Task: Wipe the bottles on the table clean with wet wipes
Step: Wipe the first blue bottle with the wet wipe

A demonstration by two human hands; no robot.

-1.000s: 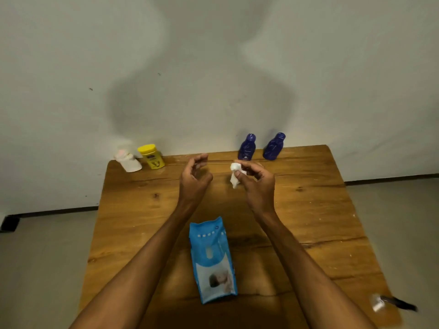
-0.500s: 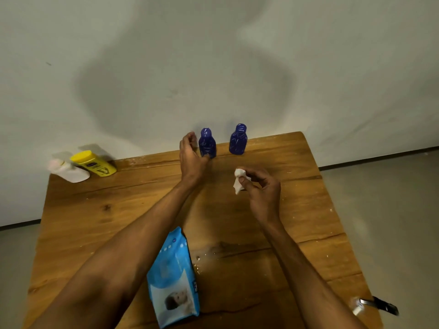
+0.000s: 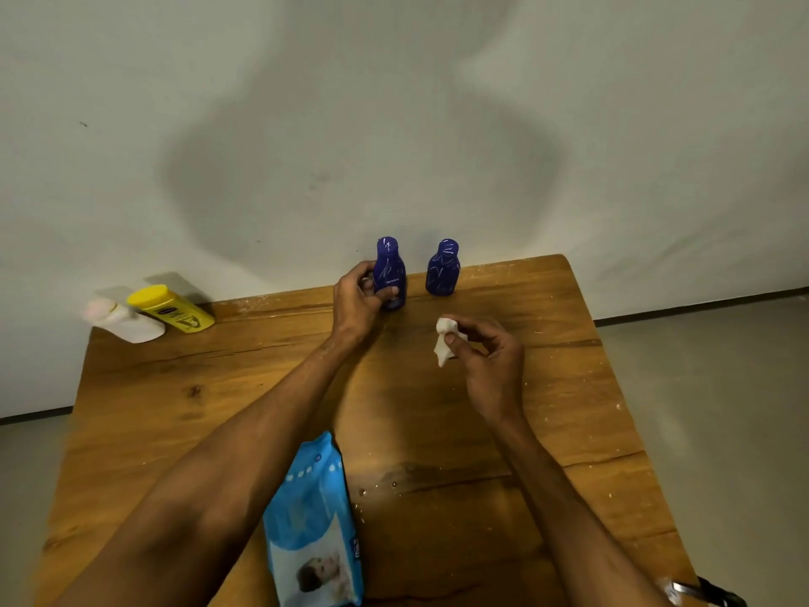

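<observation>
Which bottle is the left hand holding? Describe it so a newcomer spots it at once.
Look to the wooden table's far edge by the white wall, where two dark blue bottles stand side by side. It is the left blue bottle, with white lettering on its front. Only it has the left hand gripping it; the right blue bottle stands untouched.

The wipes pack (image 3: 313,527) runs off the bottom edge, and the left forearm covers its left side. Down in the bottom right corner there's a dark thing (image 3: 718,595) that's cut off, so no idea what it is. The left hand (image 3: 354,300) hides the lower left of the blue bottle (image 3: 389,269) it grips. Part of the wipe (image 3: 445,339) is tucked inside the right hand (image 3: 490,365). The white bottle (image 3: 124,319) is blurry, and the yellow bottle (image 3: 173,308) label is too small to read
</observation>
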